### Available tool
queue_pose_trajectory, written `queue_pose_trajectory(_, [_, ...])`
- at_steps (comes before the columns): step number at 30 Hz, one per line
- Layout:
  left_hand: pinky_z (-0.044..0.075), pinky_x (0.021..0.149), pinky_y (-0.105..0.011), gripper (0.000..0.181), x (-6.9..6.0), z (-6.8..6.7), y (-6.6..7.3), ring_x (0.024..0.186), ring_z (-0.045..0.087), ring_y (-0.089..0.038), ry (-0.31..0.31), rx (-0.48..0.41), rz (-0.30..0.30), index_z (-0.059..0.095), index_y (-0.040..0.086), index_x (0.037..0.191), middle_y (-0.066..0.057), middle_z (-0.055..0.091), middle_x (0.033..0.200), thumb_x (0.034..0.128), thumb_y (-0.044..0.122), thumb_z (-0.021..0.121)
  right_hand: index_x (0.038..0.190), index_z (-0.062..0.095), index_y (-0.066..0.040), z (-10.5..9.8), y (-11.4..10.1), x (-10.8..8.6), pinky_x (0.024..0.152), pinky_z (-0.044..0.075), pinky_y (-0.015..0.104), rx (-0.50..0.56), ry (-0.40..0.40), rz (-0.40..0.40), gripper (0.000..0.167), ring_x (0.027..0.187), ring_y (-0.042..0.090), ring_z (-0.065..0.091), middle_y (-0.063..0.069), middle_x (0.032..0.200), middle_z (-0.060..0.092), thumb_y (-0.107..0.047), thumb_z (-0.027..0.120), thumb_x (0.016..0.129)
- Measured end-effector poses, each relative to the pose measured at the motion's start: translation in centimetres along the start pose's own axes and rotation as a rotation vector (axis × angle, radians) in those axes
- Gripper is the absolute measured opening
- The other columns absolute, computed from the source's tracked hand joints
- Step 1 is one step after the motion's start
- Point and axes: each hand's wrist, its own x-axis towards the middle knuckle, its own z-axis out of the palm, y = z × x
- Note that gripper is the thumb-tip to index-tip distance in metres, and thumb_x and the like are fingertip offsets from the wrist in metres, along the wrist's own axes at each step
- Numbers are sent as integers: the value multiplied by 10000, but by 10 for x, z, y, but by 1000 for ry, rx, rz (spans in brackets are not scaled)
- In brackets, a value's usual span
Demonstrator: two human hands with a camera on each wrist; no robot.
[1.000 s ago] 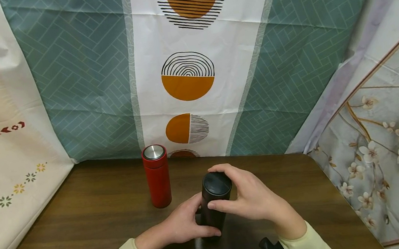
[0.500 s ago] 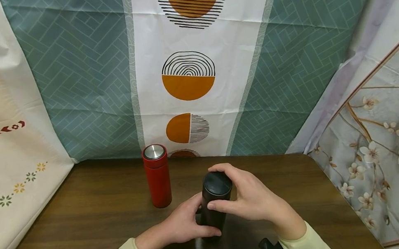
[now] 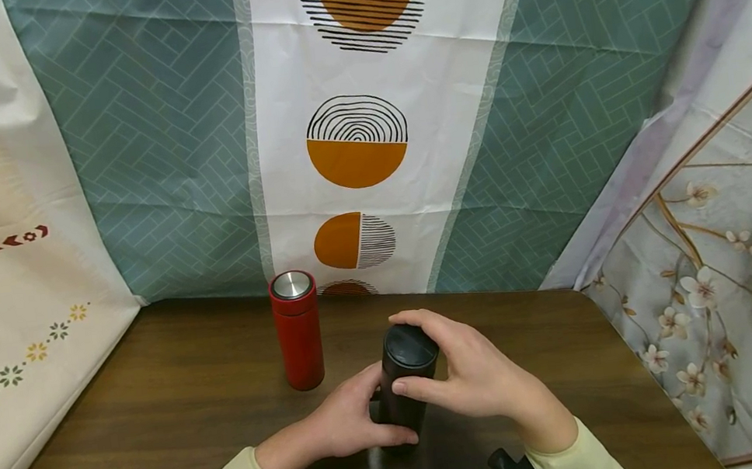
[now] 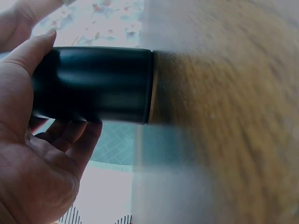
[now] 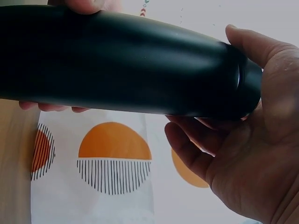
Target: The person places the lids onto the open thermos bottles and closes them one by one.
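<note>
A black thermos bottle (image 3: 410, 351) stands on the wooden table in the head view, leaning slightly within the picture. Around its lower body my left hand (image 3: 345, 418) grips, thumb on the near side. My right hand (image 3: 470, 368) holds the lid end from the right, thumb in front and fingers behind. In the left wrist view the bottle's base (image 4: 148, 86) meets the tabletop. The right wrist view shows the bottle's dark side (image 5: 131, 63), with right-hand fingers curled beneath the lid end. A red thermos bottle (image 3: 300, 345) with a silver-topped lid stands upright to the left, untouched.
The brown wooden table (image 3: 180, 415) runs back to a green and white patterned cloth (image 3: 367, 165). Cream cloth (image 3: 12, 310) hangs at the left, flowered cloth (image 3: 738, 315) at the right. A dark wrist strap (image 3: 513, 468) shows near my right sleeve.
</note>
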Motion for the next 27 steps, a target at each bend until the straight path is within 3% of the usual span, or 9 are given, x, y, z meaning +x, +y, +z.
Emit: queue_pose_trajectory(27, [549, 1109, -411, 850, 0, 0, 0, 1305, 641, -119, -4, 13, -11, 478, 471, 1582, 171, 631, 1447, 882, 487, 960, 1537, 566, -206, 4, -1, 1, 897, 602, 342, -14, 18, -13, 649, 1051, 97, 678, -60, 1356, 685, -318, 880, 980])
